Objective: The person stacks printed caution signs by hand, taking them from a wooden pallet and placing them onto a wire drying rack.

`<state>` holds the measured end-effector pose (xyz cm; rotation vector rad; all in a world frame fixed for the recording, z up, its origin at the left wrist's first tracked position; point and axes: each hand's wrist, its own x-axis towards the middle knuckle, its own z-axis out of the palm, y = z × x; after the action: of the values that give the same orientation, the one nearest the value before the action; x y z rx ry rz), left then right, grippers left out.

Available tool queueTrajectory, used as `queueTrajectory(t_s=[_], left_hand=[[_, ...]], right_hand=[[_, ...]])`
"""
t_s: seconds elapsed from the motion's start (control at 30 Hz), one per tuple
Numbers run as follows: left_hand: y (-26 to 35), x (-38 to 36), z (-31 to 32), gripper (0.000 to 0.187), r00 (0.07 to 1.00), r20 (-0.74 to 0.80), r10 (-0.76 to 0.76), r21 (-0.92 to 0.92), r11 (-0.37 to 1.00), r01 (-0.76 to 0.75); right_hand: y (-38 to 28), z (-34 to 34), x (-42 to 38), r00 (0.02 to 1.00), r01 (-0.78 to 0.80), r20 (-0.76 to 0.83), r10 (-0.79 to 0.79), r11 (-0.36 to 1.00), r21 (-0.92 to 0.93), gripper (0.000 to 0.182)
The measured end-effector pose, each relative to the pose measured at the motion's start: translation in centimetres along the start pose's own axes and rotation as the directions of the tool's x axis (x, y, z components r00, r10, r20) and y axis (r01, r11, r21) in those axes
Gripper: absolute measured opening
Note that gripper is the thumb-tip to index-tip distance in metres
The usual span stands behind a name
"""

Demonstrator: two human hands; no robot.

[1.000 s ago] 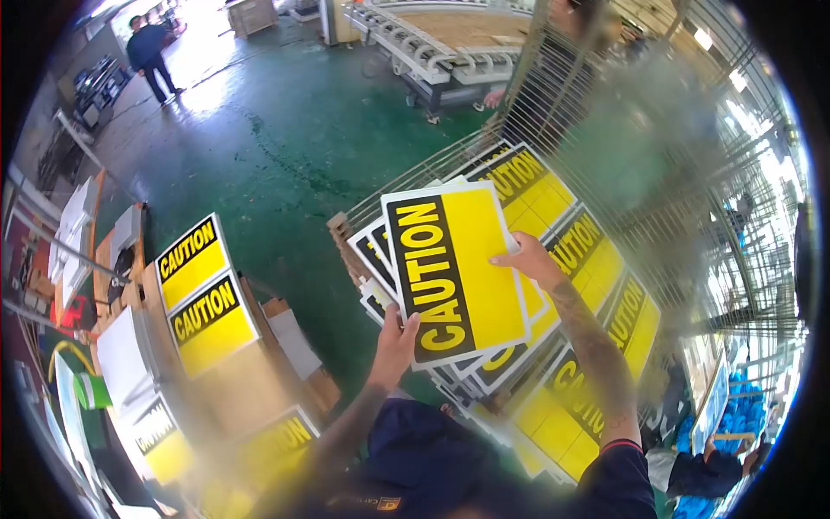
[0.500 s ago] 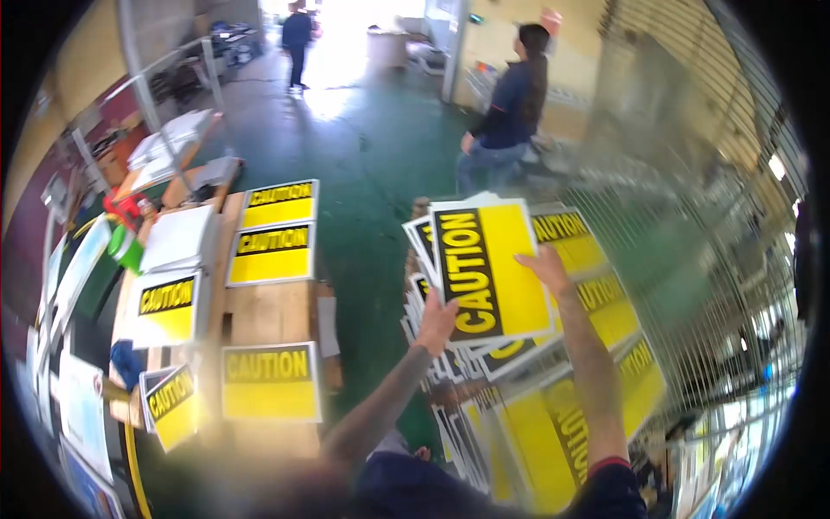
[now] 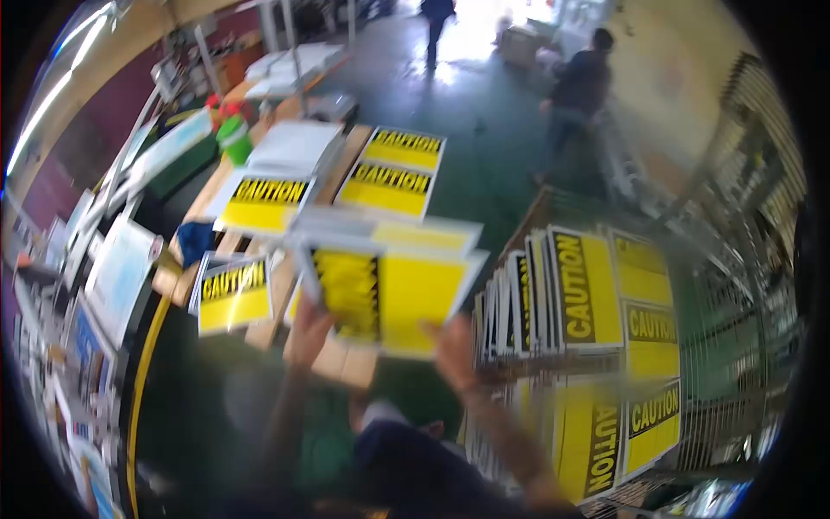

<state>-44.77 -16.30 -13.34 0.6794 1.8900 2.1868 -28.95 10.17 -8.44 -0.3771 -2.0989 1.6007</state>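
The left hand (image 3: 309, 336) and right hand (image 3: 453, 348), both partly closed, gripped a bundle of rectangular yellow-and-black CAUTION signs (image 3: 419, 298) near the view's centre. From it, a white stack of flat sheets (image 3: 294, 143) lay at eleven o'clock, a row of matching signs (image 3: 595, 285) at three.

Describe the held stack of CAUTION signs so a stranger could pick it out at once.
Find the wooden tabletop left of centre. In front of its right edge, the left hand and right hand grip the stack of CAUTION signs. Unlike the signs lying on the tabletop, banded black across the top, this stack is held up, motion-blurred, its black band down the left side.
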Motion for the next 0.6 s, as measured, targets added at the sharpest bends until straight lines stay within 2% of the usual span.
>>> queueTrajectory(t_s=[0.03, 0.07, 0.1, 0.13, 0.17, 0.2, 0.23, 0.27, 0.3, 0.33, 0.37, 0.43, 0.5, 0.53, 0.6], left_hand=[[-1.0, -2.4, -1.8, 0.071, 0.991, -0.135, -0.02, -0.198, 0.98, -0.007], [-1.7, -4.2, -4.3, 0.068, 0.978, -0.209, -0.023, -0.181, 0.983, -0.016], [-1.2, -5.8, -6.3, 0.06, 0.964, -0.259, -0.055, -0.06, 0.997, 0.041], [-4.1, -7.7, -9.1, 0.049, 0.933, -0.356, -0.063, -0.081, 0.996, 0.036], [-7.8, -9.0, -12.6, 0.036, 0.93, -0.368, -0.009, -0.031, 1.0, -0.002], [-8.0, -9.3, -14.2, 0.027, 0.927, -0.375, 0.014, 0.086, 0.996, 0.02], [-8.1, -9.3, -14.8, 0.023, 0.91, -0.414, 0.027, 0.046, 0.999, -0.008], [-11.8, -9.7, -17.7, 0.021, 0.906, -0.424, -0.002, 0.05, 0.998, 0.025], [-10.1, -10.4, -17.3, 0.019, 0.884, -0.449, -0.132, -0.035, 0.991, 0.131], [-11.3, -10.3, -18.3, 0.019, 0.877, -0.458, -0.144, -0.015, 0.988, 0.155], [-12.5, -10.2, -19.2, 0.022, 0.885, -0.42, -0.199, -0.06, 0.98, 0.192], [-10.5, -9.1, -19.1, 0.036, 0.961, -0.197, -0.195, -0.061, 0.981, 0.186], [-7.0, -7.5, -18.3, 0.049, 0.985, -0.115, -0.126, -0.169, 0.98, 0.105], [-6.1, -7.3, -18.0, 0.057, 0.992, -0.078, -0.094, -0.224, 0.972, 0.075], [-6.6, -7.4, -17.5, 0.071, 0.984, -0.088, -0.157, -0.234, 0.963, 0.132]], right_hand=[[2.9, 4.1, -1.7, 1.0, 0.001, -0.005, -0.001, 0.992, 0.124, 0.043], [4.1, 6.6, -3.3, 0.997, -0.007, 0.079, 0.009, 1.0, -0.014, 0.043], [4.4, 9.7, -4.7, 0.995, 0.095, 0.011, -0.096, 0.992, 0.077, 0.043], [3.6, 11.2, -5.7, 0.987, 0.143, 0.079, -0.141, 0.989, -0.025, 0.043], [6.0, 13.8, -6.7, 0.984, 0.131, 0.123, -0.128, 0.991, -0.015, 0.042], [9.3, 16.1, -7.8, 0.984, 0.098, 0.151, -0.09, 0.994, -0.047, 0.042], [10.2, 17.8, -8.6, 0.987, 0.101, 0.134, -0.092, 0.993, -0.061, 0.041], [10.8, 19.1, -9.1, 0.989, 0.099, 0.116, -0.09, 0.992, -0.075, 0.041], [11.1, 20.1, -9.0, 0.992, 0.095, 0.097, -0.086, 0.991, -0.093, 0.04], [10.7, 20.7, -8.5, 0.994, 0.086, 0.075, -0.08, 0.993, -0.08, 0.042], [10.0, 20.9, -8.3, 0.996, 0.073, 0.053, -0.069, 0.995, -0.069, 0.044], [8.5, 21.0, -8.4, 0.999, 0.029, 0.03, -0.027, 0.997, -0.072, 0.049], [6.8, 20.8, -7.8, 0.999, -0.028, 0.018, 0.03, 0.995, -0.094, 0.053], [6.1, 20.4, -7.7, 0.996, -0.082, 0.025, 0.083, 0.996, -0.046, 0.058], [6.0, 20.4, -7.6, 0.992, -0.106, -0.056, 0.11, 0.991, 0.082, 0.058]])
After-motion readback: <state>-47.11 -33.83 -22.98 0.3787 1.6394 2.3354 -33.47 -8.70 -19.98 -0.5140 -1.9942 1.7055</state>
